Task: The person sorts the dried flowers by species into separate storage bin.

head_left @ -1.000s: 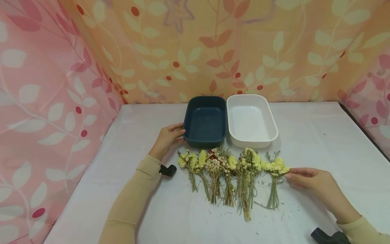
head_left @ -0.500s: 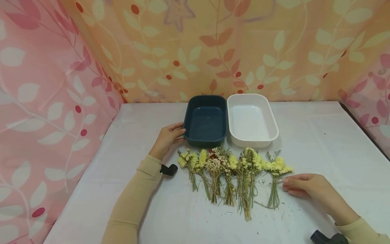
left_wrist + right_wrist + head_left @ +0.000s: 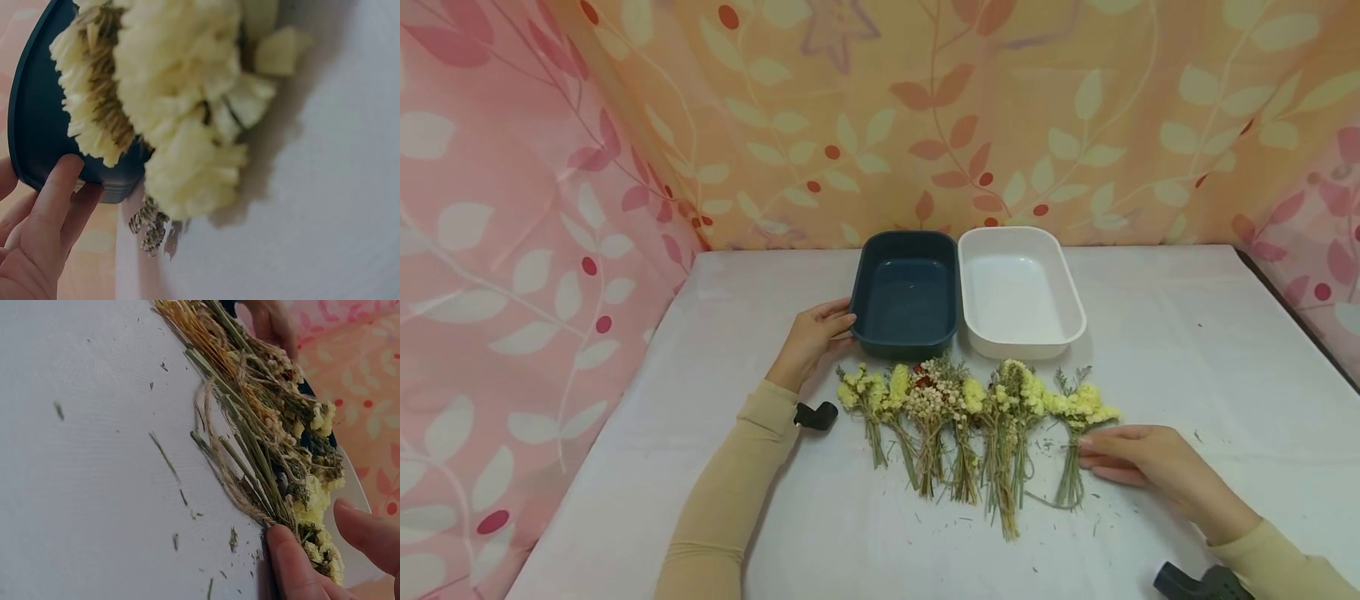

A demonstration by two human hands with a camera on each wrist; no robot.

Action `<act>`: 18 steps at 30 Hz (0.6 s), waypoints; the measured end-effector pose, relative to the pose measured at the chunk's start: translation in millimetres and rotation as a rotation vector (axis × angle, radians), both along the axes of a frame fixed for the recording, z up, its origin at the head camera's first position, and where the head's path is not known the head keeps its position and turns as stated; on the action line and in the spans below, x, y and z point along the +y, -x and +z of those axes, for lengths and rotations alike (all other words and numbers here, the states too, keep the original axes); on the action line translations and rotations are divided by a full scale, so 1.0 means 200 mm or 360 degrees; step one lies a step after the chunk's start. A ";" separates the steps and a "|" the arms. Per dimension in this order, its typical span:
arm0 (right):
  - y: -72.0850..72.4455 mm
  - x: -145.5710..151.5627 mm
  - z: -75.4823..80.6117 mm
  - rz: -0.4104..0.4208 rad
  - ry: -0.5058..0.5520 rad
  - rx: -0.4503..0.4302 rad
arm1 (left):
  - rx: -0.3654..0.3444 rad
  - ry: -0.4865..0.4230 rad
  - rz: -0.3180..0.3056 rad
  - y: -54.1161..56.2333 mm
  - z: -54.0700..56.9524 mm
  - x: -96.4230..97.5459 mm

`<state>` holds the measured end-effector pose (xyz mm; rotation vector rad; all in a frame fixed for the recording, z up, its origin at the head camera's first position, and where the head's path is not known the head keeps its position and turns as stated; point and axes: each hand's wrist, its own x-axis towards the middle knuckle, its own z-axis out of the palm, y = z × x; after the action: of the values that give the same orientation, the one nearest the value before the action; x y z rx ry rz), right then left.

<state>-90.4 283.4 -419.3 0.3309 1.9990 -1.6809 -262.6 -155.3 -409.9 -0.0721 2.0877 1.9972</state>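
My left hand (image 3: 808,340) touches the left side of a dark blue rectangular tub (image 3: 880,348), its fingers fairly straight along the rim; in the left wrist view, yellow blossoms (image 3: 187,94) hide part of that tub. At the right end of a row of dried-flower bunches, my right hand (image 3: 1138,454) has its fingertips at the tied stems of a yellow dried-flower bunch (image 3: 1081,404). Close up in the right wrist view, a finger (image 3: 289,556) touches the twine (image 3: 234,490) around the stems. The thumb (image 3: 362,528) stands apart from it, over the blossoms.
A white tub (image 3: 1063,340) stands against the blue one's right side. Several more tied bunches (image 3: 928,408) lie side by side before the tubs, with stem crumbs scattered on the white tabletop (image 3: 1210,350). Patterned curtains (image 3: 1045,108) border the table behind and at the sides.
My right hand has shifted from the blossoms of the rightmost bunch down and left to its stems. The left hand stays at the blue tub; the bunches lie in the same places.
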 end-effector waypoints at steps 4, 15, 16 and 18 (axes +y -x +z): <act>0.02 -0.03 0.00 -0.0026 -0.0012 0.0006 | 0.0006 0.0004 0.0009 0.01 0.01 0.00; 0.06 -0.10 0.01 -0.0095 -0.0135 0.0003 | 0.0012 0.0011 0.0027 0.01 0.03 0.00; 0.06 -0.10 0.01 -0.0092 -0.0122 0.0008 | 0.0005 0.0016 0.0027 0.00 0.02 0.00; 0.06 -0.09 0.00 -0.0091 -0.0094 0.0020 | -0.0012 0.0006 0.0032 0.00 0.01 0.01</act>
<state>-103.2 264.9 -419.4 0.4024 2.0699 -1.6645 -262.2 -153.9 -407.2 -0.1013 2.0944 2.0011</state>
